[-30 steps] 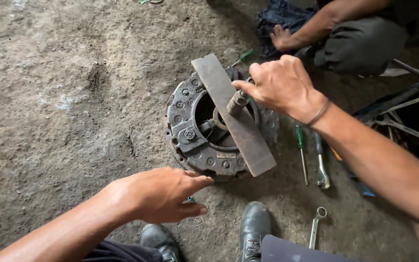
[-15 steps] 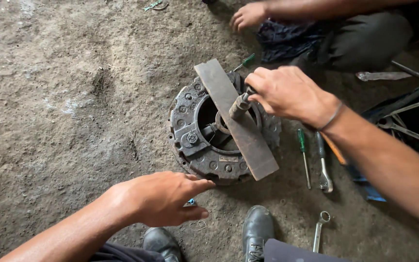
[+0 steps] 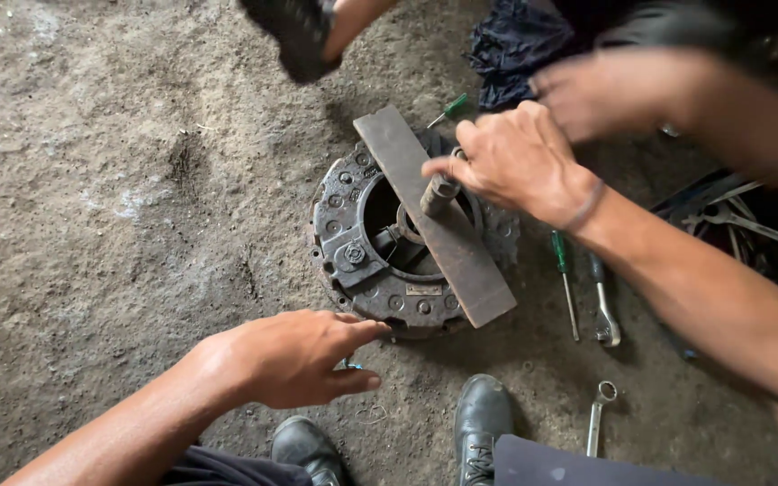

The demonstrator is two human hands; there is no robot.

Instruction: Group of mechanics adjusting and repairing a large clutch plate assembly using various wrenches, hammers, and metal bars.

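Our right hand [image 3: 515, 162] still grips the shaft [image 3: 438, 193] over the flat bar [image 3: 434, 216]; our left hand [image 3: 294, 355], open, has neared the clutch plate [image 3: 362, 261]. Rough concrete floor [image 3: 119, 180].

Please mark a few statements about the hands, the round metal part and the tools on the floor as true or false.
1. The right hand grips a short cylindrical piece standing on the flat metal bar. True.
2. The flat metal bar lies on the floor beside the round clutch housing. False: it lies across the top of the housing.
3. The left hand holds a wrench. False: its fingers reach toward the housing's near edge, and it holds no wrench.
4. A green-handled screwdriver lies on the floor to the right of the housing. True.
5. Two black shoes show at the bottom. True.
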